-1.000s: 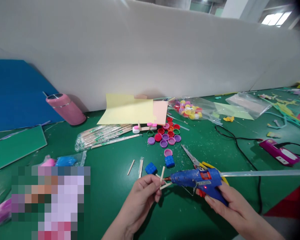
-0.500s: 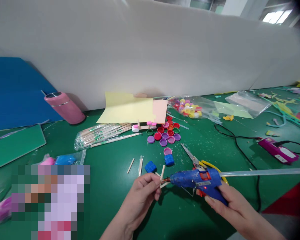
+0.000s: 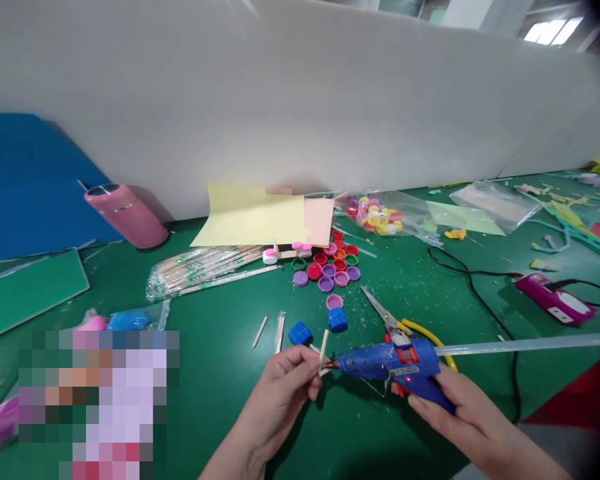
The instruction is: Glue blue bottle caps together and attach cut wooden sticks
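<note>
Between thumb and fingers, my left hand pinches small wooden sticks that cross each other. My right hand is wrapped round the handle of a blue glue gun, its red light lit. The gun's nozzle touches or almost touches the sticks where they cross. A long clear glue stick runs out of the gun's back. Just beyond my left hand lie two blue blocks, one touching a pink cap. Scissors with yellow handles lie partly hidden behind the gun.
Several coloured bottle caps lie mid-table, near bagged wooden sticks. Behind are yellow paper and a pink flask. A black cable and purple power strip lie right. A blurred-out area covers the lower left.
The glue gun has shifted very slightly left, its nozzle staying at the crossed sticks. My left hand keeps its pinch, and the whole view has moved a little.
</note>
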`<state>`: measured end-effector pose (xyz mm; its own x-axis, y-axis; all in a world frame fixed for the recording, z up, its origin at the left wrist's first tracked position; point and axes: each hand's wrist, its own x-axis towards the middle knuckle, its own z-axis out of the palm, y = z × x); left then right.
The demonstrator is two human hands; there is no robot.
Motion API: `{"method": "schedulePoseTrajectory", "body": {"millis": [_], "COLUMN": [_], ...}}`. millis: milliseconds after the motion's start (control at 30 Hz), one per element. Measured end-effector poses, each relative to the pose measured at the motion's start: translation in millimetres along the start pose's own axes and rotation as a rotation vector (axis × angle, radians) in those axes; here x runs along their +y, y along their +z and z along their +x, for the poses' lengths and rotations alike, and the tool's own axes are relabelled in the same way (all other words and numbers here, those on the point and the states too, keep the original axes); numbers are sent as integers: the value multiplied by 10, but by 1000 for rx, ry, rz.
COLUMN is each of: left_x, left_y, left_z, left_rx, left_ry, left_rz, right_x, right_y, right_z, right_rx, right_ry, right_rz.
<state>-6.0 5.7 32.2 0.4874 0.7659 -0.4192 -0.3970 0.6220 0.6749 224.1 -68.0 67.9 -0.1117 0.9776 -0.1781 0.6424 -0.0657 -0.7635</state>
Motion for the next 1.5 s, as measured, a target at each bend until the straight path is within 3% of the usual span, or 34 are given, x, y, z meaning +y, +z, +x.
{"method": "schedulePoseTrajectory", "body": {"millis": [1167,1500], "left_x": [23,3], "left_y": [40,23], "left_z": [-35,-19], "left_rx": [8,-1], "left_ry": [-24,-24], "left_rz": [5,18], "right_x": [74,149], "right_y": [-8,4], "right_z": [22,18], "right_rx": [34,108], "right_ry": [-11,-26], "right_rz": [13,68]}}
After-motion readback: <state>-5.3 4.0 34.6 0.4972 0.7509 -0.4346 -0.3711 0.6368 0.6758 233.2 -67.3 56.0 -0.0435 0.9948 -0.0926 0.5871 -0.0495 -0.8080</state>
